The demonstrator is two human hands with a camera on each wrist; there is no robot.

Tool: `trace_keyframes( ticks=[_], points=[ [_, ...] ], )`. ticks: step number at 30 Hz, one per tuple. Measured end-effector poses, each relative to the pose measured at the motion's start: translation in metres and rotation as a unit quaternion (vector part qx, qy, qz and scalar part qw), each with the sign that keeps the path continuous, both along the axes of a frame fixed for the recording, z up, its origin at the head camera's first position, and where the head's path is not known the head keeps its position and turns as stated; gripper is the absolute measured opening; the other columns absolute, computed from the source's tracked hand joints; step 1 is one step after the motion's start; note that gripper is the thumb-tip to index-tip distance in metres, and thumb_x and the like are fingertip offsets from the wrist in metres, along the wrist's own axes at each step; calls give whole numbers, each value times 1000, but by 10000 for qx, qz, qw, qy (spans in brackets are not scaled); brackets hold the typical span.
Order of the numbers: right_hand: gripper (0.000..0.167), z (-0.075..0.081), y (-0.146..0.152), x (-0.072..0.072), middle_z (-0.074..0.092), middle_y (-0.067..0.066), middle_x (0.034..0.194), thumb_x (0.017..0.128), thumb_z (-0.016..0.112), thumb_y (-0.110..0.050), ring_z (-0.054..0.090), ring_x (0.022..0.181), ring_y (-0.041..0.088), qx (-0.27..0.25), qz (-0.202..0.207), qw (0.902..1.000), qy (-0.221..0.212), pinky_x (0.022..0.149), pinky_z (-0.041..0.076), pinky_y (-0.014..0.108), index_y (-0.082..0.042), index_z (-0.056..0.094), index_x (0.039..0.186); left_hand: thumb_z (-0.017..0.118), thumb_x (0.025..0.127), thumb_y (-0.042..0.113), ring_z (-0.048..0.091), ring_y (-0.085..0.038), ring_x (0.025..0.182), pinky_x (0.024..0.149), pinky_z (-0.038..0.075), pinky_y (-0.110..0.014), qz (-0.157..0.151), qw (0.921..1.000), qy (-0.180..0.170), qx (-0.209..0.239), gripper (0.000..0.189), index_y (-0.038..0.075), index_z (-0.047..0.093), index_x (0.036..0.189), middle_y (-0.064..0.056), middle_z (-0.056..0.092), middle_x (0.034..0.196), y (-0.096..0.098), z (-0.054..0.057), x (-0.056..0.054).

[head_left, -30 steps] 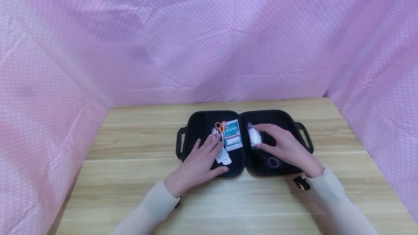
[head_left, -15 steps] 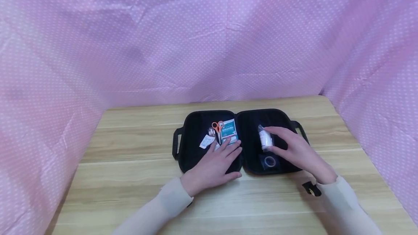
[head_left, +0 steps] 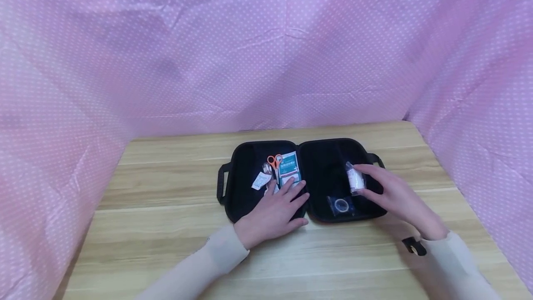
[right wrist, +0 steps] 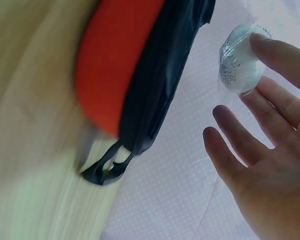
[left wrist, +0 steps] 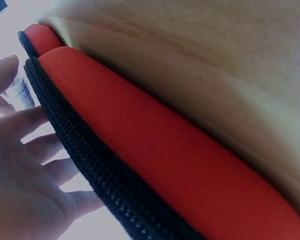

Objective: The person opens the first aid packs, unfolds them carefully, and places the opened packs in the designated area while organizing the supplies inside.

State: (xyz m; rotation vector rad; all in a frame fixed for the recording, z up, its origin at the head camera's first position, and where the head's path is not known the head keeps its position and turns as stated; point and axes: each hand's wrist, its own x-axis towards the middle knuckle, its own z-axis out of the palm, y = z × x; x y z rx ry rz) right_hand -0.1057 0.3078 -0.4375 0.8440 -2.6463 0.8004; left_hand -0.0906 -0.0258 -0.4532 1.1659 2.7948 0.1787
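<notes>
An unfolded first-aid case [head_left: 243, 200], black inside and red outside, lies on the table. My right hand [head_left: 395, 196] pinches a plastic-wrapped white bandage roll [head_left: 356, 180] between thumb and fingers, over the case's right half. In the right wrist view the wrapped roll [right wrist: 240, 62] is held at the fingertips, the other fingers spread. My left hand [head_left: 272, 209] hovers over or rests on the left half, fingers straight and spread. Near its fingertips lie orange-handled scissors [head_left: 275, 165], a teal-and-white packet [head_left: 289, 165] and a small white printed packet [head_left: 261, 180], partly covered by the fingers.
A bagged ring-shaped roll [head_left: 341, 205] lies at the front of the case's right half. Carry handles stick out at the left [head_left: 221, 184] and right sides. Pink dotted cloth [head_left: 266, 59] hangs behind the wooden table [head_left: 158, 189].
My right hand has carried the bandage roll rightward across the case's right half. My left hand has shifted right and toward me, and the white packet now lies further left, uncovered.
</notes>
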Motion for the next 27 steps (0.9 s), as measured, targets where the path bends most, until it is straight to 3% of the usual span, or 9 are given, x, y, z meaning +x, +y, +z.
trace_keyframes(
  ticks=[5, 11, 20, 27],
  points=[
    [63, -3, 9, 2, 71, 13, 124, 75, 89, 0, 68, 109, 34, 224, -100, 9995, 181, 103, 29, 4, -5, 65, 133, 51, 104, 58, 21, -28, 157, 118, 24, -67, -20, 10000, 7, -69, 63, 22, 50, 156, -4, 27, 170, -1, 0, 0],
    [63, -8, 21, 1, 72, 14, 121, 73, 90, -1, 69, 107, 35, 454, -74, 9986, 269, 99, 40, 15, -3, 66, 131, 52, 105, 55, 21, -28, 157, 119, 22, -67, -92, 9998, -146, -68, 62, 22, 47, 158, -3, 24, 171, -3, -1, -1],
    [60, -16, 27, -4, 71, 20, 116, 66, 88, 7, 68, 105, 40, 960, 254, 9932, 616, 89, 51, 53, 6, 66, 123, 54, 106, 51, 19, -28, 157, 119, 21, -67, -186, 9991, -379, 24, 62, 21, 45, 159, -3, 21, 172, -6, 0, -3],
    [62, -21, 26, -7, 71, 20, 112, 59, 91, 6, 66, 101, 41, 1262, 445, 9879, 790, 86, 53, 56, 8, 68, 117, 53, 106, 52, 19, -27, 158, 119, 21, -67, -205, 9990, -404, 13, 63, 22, 43, 160, -2, 19, 172, -6, -2, -3]
  ],
)
